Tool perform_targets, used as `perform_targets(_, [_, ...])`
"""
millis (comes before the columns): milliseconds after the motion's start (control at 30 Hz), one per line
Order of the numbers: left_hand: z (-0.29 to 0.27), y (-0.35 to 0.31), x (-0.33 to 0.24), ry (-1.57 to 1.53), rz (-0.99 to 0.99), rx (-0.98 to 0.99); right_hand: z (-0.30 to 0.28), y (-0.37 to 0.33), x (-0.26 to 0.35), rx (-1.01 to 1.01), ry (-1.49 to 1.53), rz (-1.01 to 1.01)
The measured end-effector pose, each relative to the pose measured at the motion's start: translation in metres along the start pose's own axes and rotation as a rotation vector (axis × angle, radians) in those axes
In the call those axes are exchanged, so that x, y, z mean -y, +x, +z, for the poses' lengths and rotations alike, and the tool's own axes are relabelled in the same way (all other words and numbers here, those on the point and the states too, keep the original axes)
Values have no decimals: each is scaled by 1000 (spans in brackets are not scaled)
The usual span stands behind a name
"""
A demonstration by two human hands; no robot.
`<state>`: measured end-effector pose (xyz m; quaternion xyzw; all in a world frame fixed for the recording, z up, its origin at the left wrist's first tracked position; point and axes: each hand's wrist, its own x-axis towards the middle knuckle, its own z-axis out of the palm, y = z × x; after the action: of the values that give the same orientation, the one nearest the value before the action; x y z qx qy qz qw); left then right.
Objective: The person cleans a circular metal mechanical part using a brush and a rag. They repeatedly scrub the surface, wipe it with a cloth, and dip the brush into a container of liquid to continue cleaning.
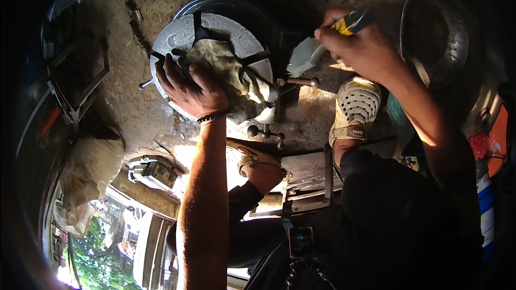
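Observation:
A round grey lathe chuck [231,28] with slots in its face lies tilted in front of me, and T-shaped screw handles [299,81] stick out around its rim. A crumpled, stained cloth [212,56] is draped over its middle and near side. My left hand [196,91] rests on the chuck face beside the cloth, fingers stretched and spread; what lies beneath the palm is hidden. To the right, my right hand [357,43] grips a paintbrush [305,56] with a yellow and black handle. Its pale, wide bristles point left, apart from the chuck.
Behind the chuck shows a dark round rim [215,1]. A round dark metal pan [459,48] sits at far right. My sandalled foot [359,102] is near the brush. A metal frame [329,174], a boxy metal part [153,172] and a plastic bag [88,169] lie nearer.

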<state>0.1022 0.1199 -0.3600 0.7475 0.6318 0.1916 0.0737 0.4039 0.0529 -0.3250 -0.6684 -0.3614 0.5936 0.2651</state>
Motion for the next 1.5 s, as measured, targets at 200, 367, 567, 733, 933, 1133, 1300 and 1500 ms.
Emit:
perform_targets(200, [1, 0, -1, -9, -15, -5, 3, 6, -3, -94, -136, -180])
perform_targets(367, [0, 1, 0, -23, -5, -5, -5, 6, -14, 17, 41, 69])
perform_targets(567, [1, 0, 2, 13, 15, -7, -12, 12, -17, -100, 71, 7])
perform_targets(733, [0, 0, 1, 2, 8, 6, 3, 14, -1, -150, 217, 193])
perform_targets(933, [0, 0, 1, 9, 5, 7, 13, -6, 4, -262, 298, 186])
perform_targets(1133, [0, -1, 0, 19, -25, 13, 12, -24, -3, -227, 478, 204])
perform_targets(1300, [0, 0, 3, 29, -15, 24, -2, -42, -10, -199, 291, 44])
perform_targets(1500, [-2, -1, 2, 6, -45, 43, -10, -48, -18, -299, 106, -64])
